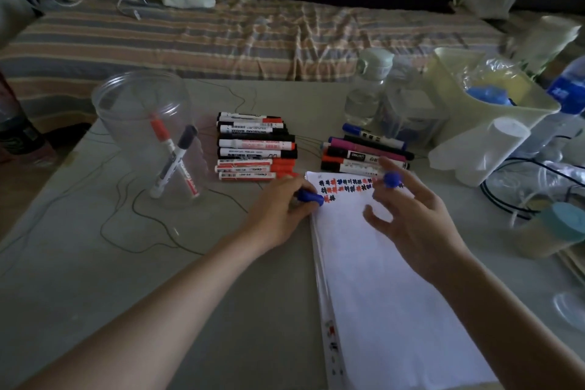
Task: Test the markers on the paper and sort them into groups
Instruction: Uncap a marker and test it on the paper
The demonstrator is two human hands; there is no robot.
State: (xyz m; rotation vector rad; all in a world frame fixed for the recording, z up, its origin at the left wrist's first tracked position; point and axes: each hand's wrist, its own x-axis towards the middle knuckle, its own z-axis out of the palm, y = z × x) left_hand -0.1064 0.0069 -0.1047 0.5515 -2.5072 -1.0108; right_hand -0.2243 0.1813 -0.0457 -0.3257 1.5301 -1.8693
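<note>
Blue marker (309, 197) is gripped in the left hand (278, 209), tip at the paper (389, 279) top-left edge, beside the test marks. Its cap (392, 179) is pinched in the right hand's (414, 225) fingertips above the paper, other fingers spread. Judgement: short light stroke on bare paper below the marks, then recapped. Sorted piles lie beyond the paper.

"WHITEBOARD MARKER" on a marker (250, 129)
</note>
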